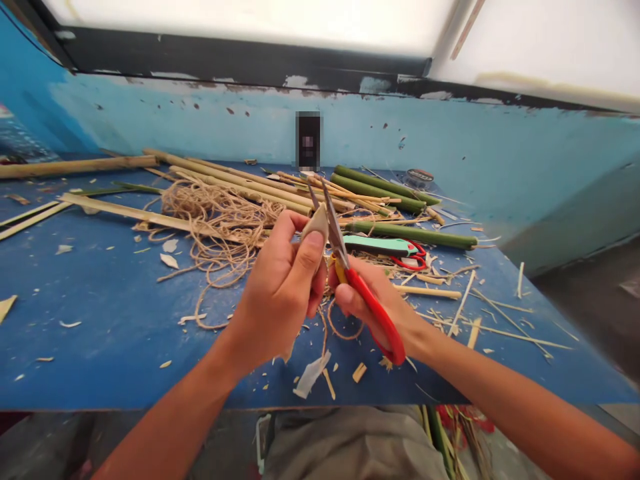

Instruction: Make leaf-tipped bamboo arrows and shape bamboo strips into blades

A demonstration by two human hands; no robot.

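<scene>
My left hand (285, 280) pinches a small pale, leaf-like piece (317, 223) between thumb and fingers, its pointed tip sticking up. What the piece is made of I cannot make out. In my right hand (367, 290) is a pair of red-handled scissors (373, 313), blades pointing up and slightly parted. The blades stand right beside the tip of the pale piece; whether they touch it I cannot tell. Below the hands, a strand of twine (345, 333) loops down toward the table. A heap of brown twine (215, 220) lies just left of my left hand.
Cut bamboo sticks (240, 180) and green bamboo lengths (385, 187) lie across the back of the blue table (125, 347). A mint-green handled tool (377, 245) rests right of the scissors. A phone-like dark object (309, 141) leans on the wall. Shavings are scattered around.
</scene>
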